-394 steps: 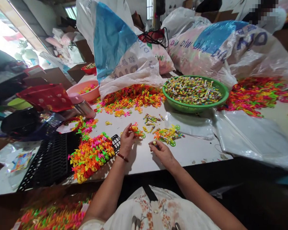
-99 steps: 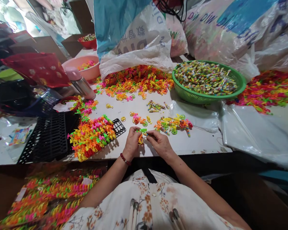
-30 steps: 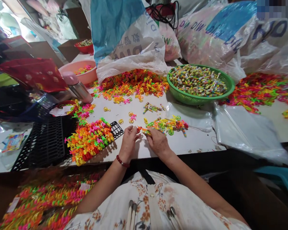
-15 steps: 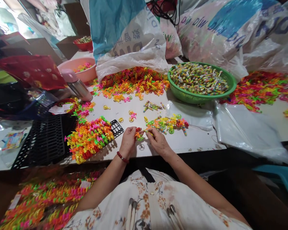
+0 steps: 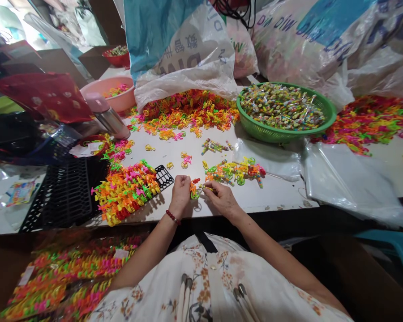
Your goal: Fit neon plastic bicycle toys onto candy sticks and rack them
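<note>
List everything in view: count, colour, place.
Wheeled toy: one, orange, red and green, front centre.
Patterned tube: one, mostly yellow, front centre.
Loose tubes: several, multicoloured, centre.
Toy cluster: many, multicoloured, right of centre.
Toy rows: many, multicoloured, on black rack, left.
Toy pile: uncountable, mostly orange, back centre.
Basket: one, green, back right.
Clear bags: count unclear, colourless, right.
Basin: one, pink, back left.
Flask: one, silver and pink, by basin.
Pouch: one, red, far left.
Sacks: at least two, white and blue, back.
Table: one, white, underneath.
Left hand: one, holding wheeled toy.
Right hand: one, holding patterned tube.
</note>
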A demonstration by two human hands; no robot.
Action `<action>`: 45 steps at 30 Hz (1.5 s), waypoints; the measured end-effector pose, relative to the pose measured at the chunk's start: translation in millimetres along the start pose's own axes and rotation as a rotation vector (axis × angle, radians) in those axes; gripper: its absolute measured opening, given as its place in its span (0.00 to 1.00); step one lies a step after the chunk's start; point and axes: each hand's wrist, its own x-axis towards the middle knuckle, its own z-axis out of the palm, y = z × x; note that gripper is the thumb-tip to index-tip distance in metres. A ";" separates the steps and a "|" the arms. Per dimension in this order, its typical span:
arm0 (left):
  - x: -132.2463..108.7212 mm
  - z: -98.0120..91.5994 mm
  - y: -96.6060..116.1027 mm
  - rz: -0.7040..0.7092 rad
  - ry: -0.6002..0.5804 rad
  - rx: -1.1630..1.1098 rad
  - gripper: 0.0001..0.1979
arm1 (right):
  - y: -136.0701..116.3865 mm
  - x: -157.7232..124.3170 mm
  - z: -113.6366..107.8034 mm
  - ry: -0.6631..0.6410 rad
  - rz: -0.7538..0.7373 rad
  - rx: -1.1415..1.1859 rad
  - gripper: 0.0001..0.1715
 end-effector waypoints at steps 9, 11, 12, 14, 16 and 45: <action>-4.3 1.6 5.8 0.122 0.004 0.156 0.11 | 5.1 -4.1 5.6 0.012 -0.068 0.054 0.11; -4.9 1.5 7.5 0.129 0.006 0.199 0.10 | 6.7 -4.7 6.2 0.014 -0.066 0.097 0.12; -4.9 1.3 8.1 0.127 0.006 0.220 0.09 | 7.5 -4.9 6.3 0.010 -0.061 0.129 0.12; -4.4 0.7 8.6 0.112 0.004 0.256 0.08 | 8.5 -4.9 5.7 -0.005 -0.046 0.202 0.12; -3.1 -0.2 7.6 0.089 -0.010 0.268 0.08 | 8.2 -4.2 4.2 -0.029 -0.038 0.275 0.12; -35.2 -18.0 56.1 0.233 0.000 0.510 0.12 | -9.9 -2.8 2.5 -0.075 -0.368 -0.455 0.10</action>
